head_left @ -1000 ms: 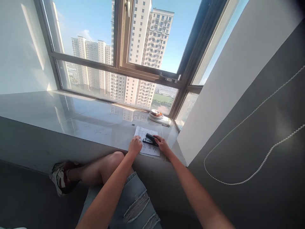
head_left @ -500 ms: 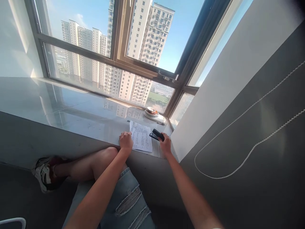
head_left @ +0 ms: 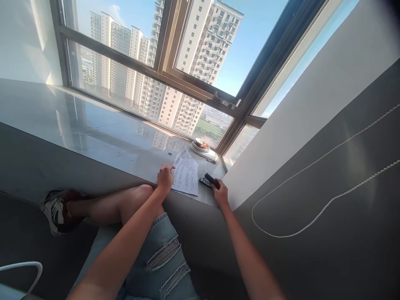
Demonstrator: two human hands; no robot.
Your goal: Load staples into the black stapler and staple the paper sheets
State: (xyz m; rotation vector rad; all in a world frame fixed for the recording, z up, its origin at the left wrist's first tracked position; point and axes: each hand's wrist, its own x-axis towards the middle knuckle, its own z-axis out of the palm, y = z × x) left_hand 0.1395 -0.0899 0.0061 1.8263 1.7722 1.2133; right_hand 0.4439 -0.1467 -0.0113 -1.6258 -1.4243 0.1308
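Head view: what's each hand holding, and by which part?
The right hand grips the black stapler by its near end; left hand pinches the printed sheets at their left edge.

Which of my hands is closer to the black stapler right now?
Right. The right hand grips the stapler at its near end; the left hand sits across the papers from it, at their left edge.

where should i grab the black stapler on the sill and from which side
Probably across its long narrow body, coming from the near right. The stapler lies flat on the sill just right of the papers, angled toward the right hand, which wraps its near end.
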